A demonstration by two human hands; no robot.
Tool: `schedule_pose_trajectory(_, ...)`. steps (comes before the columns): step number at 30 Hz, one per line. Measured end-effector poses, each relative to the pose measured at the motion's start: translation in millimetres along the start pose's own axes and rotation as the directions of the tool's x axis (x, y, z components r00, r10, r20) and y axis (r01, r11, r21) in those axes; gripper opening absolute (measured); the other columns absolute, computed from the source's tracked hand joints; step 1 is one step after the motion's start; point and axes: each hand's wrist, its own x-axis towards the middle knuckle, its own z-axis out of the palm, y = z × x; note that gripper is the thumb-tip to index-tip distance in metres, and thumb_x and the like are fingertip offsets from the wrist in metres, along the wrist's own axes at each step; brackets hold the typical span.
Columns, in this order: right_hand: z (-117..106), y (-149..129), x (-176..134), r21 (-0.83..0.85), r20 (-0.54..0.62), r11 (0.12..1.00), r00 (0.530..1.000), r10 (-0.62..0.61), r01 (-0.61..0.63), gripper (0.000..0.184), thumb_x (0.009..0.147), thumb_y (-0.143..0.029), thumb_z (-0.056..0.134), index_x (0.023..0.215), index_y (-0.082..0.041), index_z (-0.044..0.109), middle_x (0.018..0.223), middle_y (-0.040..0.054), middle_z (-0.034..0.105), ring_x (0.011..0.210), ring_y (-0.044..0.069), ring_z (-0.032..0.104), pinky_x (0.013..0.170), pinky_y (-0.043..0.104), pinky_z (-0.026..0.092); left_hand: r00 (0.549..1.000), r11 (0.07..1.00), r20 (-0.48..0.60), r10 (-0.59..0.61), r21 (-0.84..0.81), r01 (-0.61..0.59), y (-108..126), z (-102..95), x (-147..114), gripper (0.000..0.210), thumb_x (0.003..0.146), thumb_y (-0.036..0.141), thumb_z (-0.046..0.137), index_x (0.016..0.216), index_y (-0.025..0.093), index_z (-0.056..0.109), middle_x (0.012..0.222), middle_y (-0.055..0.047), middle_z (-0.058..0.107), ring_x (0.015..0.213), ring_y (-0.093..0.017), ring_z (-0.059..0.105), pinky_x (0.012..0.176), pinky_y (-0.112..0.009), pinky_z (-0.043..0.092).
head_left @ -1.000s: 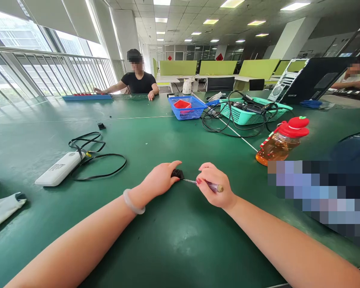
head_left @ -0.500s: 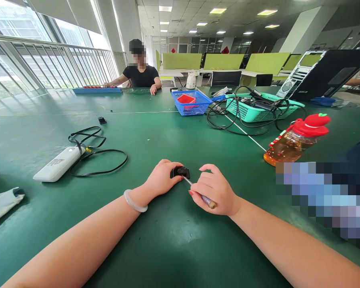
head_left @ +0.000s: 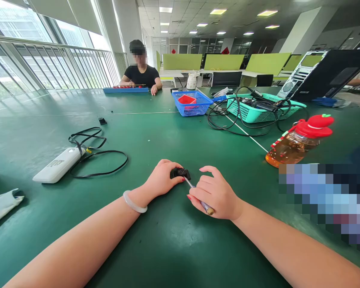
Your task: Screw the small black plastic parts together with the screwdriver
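Observation:
My left hand (head_left: 163,177), with a pale bracelet at the wrist, grips a small black block-shaped part (head_left: 182,173) on the green table (head_left: 132,224). Its exact kind is too small to make out. In my right hand (head_left: 217,195) is a screwdriver (head_left: 207,207) with a thin metal shaft, held between thumb and fingers while the index finger is raised. The shaft slants up and left, and its tip meets the near side of the black part, close to my left thumb.
Left lies a white power bank (head_left: 58,165) with a looped black cord (head_left: 126,160). Blue (head_left: 192,109) and teal baskets (head_left: 252,116), tangled cables, a red-lidded bottle (head_left: 291,148) and a black computer case (head_left: 327,76) stand ahead and right. Another person (head_left: 142,74) sits opposite behind a blue tray (head_left: 126,90).
The screwdriver's handle end has shifted slightly left and down with my right hand. My left hand stays on the black part. Across the table, the blue tray has moved right.

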Motion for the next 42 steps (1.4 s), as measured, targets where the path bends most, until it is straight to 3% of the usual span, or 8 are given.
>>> schedule_pose_trajectory(42, 0.8, -0.4, -1.6, 0.014, -0.020, 1.000, 1.000, -0.024, 0.024, 0.017, 0.085, -0.015, 0.057, 0.069, -0.021, 0.056, 0.054, -0.0060, 0.048, 0.055, 0.012, 0.040, 0.089, 0.039, 0.044, 0.997, 0.996, 0.014, 0.079, 0.031, -0.079, 1.1, 0.0, -0.1, 0.028, 0.083, 0.036, 0.064, 0.108, 0.025, 0.067, 0.108, -0.002, 0.072, 0.107, -0.025, 0.057, 0.098, -0.042, 0.046)
